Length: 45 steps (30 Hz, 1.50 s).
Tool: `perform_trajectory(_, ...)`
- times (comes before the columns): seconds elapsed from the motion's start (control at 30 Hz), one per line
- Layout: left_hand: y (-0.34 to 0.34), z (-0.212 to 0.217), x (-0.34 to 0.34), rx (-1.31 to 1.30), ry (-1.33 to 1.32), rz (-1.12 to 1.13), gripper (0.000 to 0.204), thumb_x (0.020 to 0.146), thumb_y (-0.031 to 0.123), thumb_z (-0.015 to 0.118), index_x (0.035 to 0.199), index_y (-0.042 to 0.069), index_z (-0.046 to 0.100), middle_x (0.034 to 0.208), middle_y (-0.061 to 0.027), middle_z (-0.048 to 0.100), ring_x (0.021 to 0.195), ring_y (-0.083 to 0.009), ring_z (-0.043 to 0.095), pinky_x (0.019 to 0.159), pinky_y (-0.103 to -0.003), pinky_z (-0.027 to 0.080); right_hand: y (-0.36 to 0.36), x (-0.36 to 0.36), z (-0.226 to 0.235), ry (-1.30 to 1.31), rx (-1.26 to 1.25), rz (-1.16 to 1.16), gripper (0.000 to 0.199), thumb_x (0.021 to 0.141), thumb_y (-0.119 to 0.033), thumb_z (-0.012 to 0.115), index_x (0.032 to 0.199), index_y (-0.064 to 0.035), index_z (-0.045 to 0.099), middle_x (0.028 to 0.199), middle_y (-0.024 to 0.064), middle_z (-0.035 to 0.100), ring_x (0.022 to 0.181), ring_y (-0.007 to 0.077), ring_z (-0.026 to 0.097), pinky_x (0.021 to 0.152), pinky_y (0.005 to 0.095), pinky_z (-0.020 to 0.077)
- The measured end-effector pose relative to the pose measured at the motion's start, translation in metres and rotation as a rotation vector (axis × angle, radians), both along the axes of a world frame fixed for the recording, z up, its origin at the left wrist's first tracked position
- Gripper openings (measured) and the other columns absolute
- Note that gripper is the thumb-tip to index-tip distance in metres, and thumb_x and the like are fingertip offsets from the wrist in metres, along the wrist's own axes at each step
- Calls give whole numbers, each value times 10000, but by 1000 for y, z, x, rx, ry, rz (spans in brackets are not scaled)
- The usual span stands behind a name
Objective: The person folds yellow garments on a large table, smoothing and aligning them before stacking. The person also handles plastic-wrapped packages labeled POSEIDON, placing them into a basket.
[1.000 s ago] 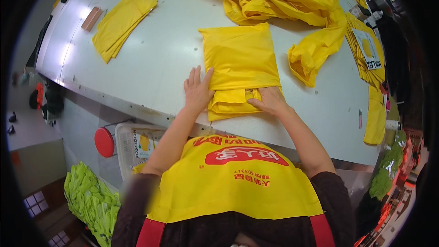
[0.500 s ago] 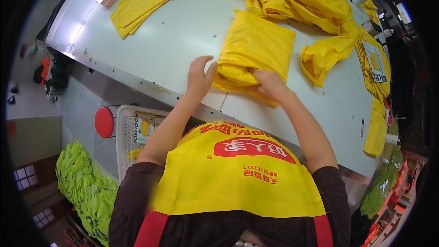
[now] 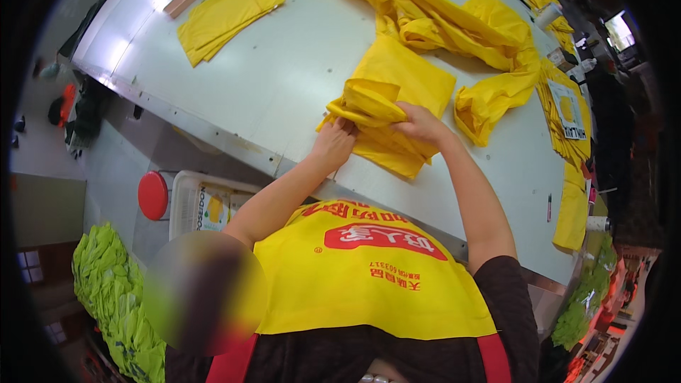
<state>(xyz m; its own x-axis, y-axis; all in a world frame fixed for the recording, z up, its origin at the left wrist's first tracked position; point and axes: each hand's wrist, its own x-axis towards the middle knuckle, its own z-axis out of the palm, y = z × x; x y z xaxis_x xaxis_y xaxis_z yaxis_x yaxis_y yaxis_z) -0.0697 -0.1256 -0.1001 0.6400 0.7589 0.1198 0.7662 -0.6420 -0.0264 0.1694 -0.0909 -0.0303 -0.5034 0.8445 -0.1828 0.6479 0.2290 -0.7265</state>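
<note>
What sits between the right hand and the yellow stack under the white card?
In the head view, the near end of the crumpled yellow sheeting lies between the right hand and the yellow stack.

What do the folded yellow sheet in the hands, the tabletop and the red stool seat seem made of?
Folded yellow sheet: probably coated fabric or plastic; soft sheen, crisp creases.
Tabletop: perhaps metal or laminate; smooth, glossy, with bright glare.
Red stool seat: likely plastic; smooth, evenly coloured.

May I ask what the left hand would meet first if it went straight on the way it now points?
Most likely the folded-over yellow material: the fingertips of the left hand look right at its edge, though whether they touch or reach beneath is unclear.
</note>
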Motion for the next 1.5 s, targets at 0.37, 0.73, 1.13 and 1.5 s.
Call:
perform_trajectory(0.37,16,54,-4,-170,-127,-191,117,690,205,636,766,129,682,719,-62,643,695,-254,630,633,-388,503,-34,-59,11,-110,607,-25,546,715,-200,662,1208,-107,448,799,150,564,826,330,581,709,405,483)
perform_trajectory(0.73,6,111,-6,-393,109,-370,248,725,335,638,714,93,582,685,-61,628,635,-266,624,528,-382,473,-34,-62,-13,-318,360,303,160,711,-109,594,870,-113,610,797,136,622,801,313,613,657,409,481)
perform_trajectory(1.13,-68,60,74,-355,-295,-428,84,728,110,560,789,51,564,764,-107,605,734,-273,621,618,-386,501,-23,-55,-7,514,-268,-64,413,792,-249,632,1130,-17,576,1109,115,603,1021,224,564,868,327,441)
perform_trajectory(1.5,-70,54,66,-448,-362,-445,52,731,95,547,766,58,538,777,-99,594,753,-262,609,619,-367,493,-71,5,36,216,-411,-83,120,704,-126,665,735,-27,605,632,50,593,535,121,561,490,262,462)
